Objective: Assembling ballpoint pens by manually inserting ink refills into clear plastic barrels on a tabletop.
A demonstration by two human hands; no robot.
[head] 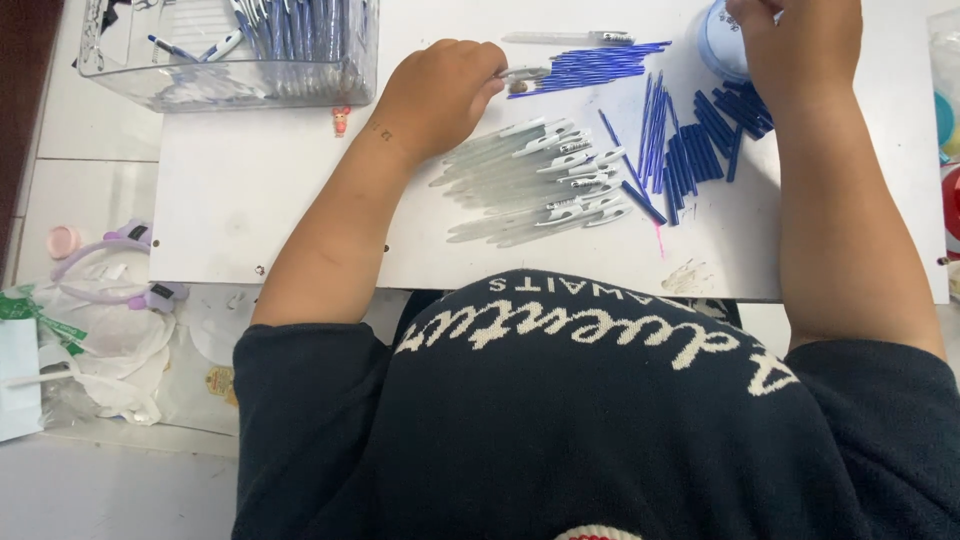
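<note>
Fingertips of the left hand pinch together on a small pen part, clear with a dark end, just above the middle of the frame, right at the near end of a row of blue refills. The right hand, at the upper right, is curled over a pale blue round container; whether its grip is closed on anything cannot be told, since the fingers run out of the frame. Below the left hand a heap of clear pen barrels with clips lies on the white worktop, and to its right loose blue refills and dark blue caps are scattered. One clear barrel lies alone near the top edge. Judging by the layout, much is left: the heap looks unassembled, while the clear bin at upper left already holds blue-and-white pens
</note>
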